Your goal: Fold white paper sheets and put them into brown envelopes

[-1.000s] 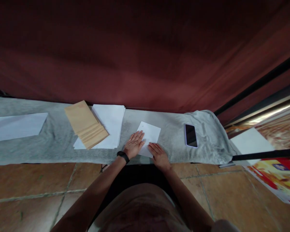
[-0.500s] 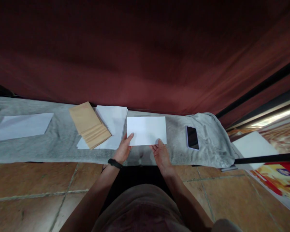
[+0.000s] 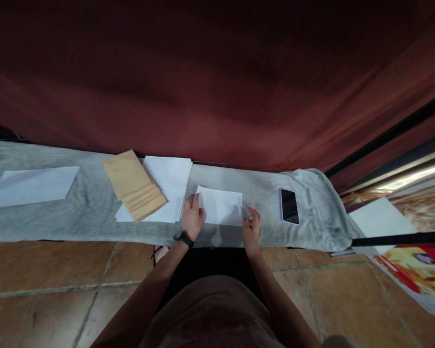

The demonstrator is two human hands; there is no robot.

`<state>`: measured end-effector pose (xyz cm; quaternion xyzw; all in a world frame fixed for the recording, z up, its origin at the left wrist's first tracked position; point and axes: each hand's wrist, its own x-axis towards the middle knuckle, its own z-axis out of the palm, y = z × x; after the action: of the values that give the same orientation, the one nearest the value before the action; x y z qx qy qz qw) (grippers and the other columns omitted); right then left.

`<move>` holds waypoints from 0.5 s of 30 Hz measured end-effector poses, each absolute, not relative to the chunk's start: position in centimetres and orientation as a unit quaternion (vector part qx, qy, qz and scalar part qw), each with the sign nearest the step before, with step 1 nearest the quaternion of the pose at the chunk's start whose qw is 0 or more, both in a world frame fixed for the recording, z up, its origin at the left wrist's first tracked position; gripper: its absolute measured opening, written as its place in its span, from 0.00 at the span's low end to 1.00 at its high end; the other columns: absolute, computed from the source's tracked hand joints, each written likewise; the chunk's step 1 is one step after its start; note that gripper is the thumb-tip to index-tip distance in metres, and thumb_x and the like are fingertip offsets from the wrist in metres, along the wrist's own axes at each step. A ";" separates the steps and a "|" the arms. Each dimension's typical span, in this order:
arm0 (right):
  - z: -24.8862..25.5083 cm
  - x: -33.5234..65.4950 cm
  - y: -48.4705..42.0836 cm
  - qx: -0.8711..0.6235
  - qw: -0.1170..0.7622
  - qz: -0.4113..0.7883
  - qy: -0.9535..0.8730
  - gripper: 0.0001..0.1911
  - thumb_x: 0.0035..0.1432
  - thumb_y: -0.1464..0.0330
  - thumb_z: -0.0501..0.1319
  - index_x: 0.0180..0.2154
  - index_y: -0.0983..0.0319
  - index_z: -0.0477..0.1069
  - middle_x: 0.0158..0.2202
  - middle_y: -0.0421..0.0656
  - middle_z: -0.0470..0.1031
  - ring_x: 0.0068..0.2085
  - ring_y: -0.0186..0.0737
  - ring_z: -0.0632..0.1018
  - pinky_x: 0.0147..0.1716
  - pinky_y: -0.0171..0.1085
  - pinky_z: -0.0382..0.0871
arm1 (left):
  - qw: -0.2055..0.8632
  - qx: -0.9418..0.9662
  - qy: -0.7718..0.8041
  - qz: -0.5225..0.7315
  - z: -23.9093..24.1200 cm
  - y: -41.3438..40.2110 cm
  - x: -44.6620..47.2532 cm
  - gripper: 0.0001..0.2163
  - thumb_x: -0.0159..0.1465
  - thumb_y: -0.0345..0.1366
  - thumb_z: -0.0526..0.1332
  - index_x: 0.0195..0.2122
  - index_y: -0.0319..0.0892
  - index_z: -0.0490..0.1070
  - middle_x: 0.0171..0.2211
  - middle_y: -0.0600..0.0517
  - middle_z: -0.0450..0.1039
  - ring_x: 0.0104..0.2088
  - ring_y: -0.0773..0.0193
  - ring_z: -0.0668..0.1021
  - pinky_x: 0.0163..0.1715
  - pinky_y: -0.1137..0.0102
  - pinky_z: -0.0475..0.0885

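A white folded-looking paper sheet (image 3: 221, 208) lies on the grey cloth in front of me, between my two hands. My left hand (image 3: 193, 218) rests at its left edge, fingers stretched forward and the thumb against the paper. My right hand (image 3: 252, 231) is at the paper's lower right edge, with thumb and fingers apart and nothing gripped between them. Just left of my left hand is a stack of larger white sheets (image 3: 172, 181). On that stack lies a fanned pile of brown paper envelopes (image 3: 130, 179).
A phone (image 3: 289, 207) lies on the cloth to the right. More white paper (image 3: 36, 186) is at the far left of the grey cloth (image 3: 94, 227). A dark red curtain (image 3: 210, 121) hangs behind. Black bars (image 3: 402, 239) and a colourful printed box (image 3: 420, 270) are at the right.
The small white paper has come down from my raised hands onto the cloth. Both hands have let go of its lower edge and moved to its sides.
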<state>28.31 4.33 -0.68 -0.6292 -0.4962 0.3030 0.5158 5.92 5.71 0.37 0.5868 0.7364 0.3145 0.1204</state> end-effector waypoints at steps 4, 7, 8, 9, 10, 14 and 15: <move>-0.1 25.4 5.8 -0.561 0.412 0.257 -0.670 0.24 0.70 0.62 0.47 0.62 0.61 0.67 0.66 0.50 0.65 0.67 0.43 0.64 0.66 0.48 0.59 | 0.070 0.695 0.678 0.230 0.0 5.4 8.5 0.26 0.70 0.35 0.51 0.70 0.40 0.56 0.73 0.39 0.48 0.72 0.44 0.53 0.68 0.46 0.55; -0.4 22.8 7.4 -0.536 0.313 0.235 -0.748 0.28 0.72 0.60 0.46 0.66 0.63 0.62 0.69 0.51 0.63 0.70 0.43 0.62 0.68 0.48 0.57 | 0.097 0.748 0.636 0.165 -0.7 5.9 10.0 0.28 0.71 0.34 0.48 0.72 0.39 0.51 0.74 0.41 0.47 0.74 0.49 0.47 0.70 0.47 0.48; -0.5 22.2 7.8 -0.529 0.284 0.217 -0.770 0.28 0.72 0.59 0.47 0.67 0.63 0.62 0.69 0.51 0.63 0.70 0.44 0.62 0.69 0.49 0.55 | 0.103 0.754 0.631 0.149 -1.0 6.1 10.2 0.29 0.70 0.33 0.47 0.73 0.39 0.50 0.74 0.42 0.47 0.74 0.50 0.47 0.71 0.47 0.47; -0.8 21.8 8.2 -0.524 0.258 0.197 -0.787 0.28 0.72 0.59 0.47 0.67 0.63 0.62 0.69 0.50 0.63 0.70 0.45 0.61 0.70 0.50 0.53 | 0.106 0.758 0.629 0.137 -1.1 6.3 10.3 0.29 0.70 0.32 0.47 0.73 0.39 0.49 0.74 0.42 0.47 0.74 0.51 0.47 0.71 0.48 0.46; -1.0 21.6 8.5 -0.524 0.237 0.178 -0.798 0.28 0.73 0.59 0.47 0.67 0.63 0.61 0.69 0.50 0.62 0.70 0.45 0.61 0.70 0.50 0.52 | 0.107 0.760 0.628 0.130 -1.3 6.5 10.3 0.30 0.70 0.32 0.47 0.73 0.39 0.48 0.74 0.42 0.48 0.74 0.52 0.47 0.71 0.49 0.45; -1.6 21.9 9.0 -0.546 0.203 0.123 -0.803 0.27 0.74 0.63 0.43 0.68 0.63 0.60 0.70 0.48 0.60 0.71 0.44 0.59 0.71 0.51 0.48 | 0.100 0.757 0.632 0.129 -1.5 7.0 9.4 0.28 0.71 0.32 0.43 0.73 0.35 0.50 0.73 0.42 0.48 0.74 0.54 0.48 0.72 0.52 0.45; -1.7 22.1 9.0 -0.548 0.200 0.113 -0.804 0.26 0.75 0.63 0.43 0.68 0.62 0.60 0.70 0.48 0.59 0.71 0.45 0.59 0.70 0.52 0.48 | 0.098 0.754 0.636 0.131 -1.5 7.1 9.2 0.28 0.72 0.33 0.42 0.72 0.35 0.50 0.73 0.42 0.49 0.74 0.54 0.49 0.72 0.52 0.44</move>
<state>22.12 9.05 -1.65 -0.5480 -0.8043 0.1129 0.2003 9.20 7.08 -1.54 0.7538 0.6364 0.1310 0.0977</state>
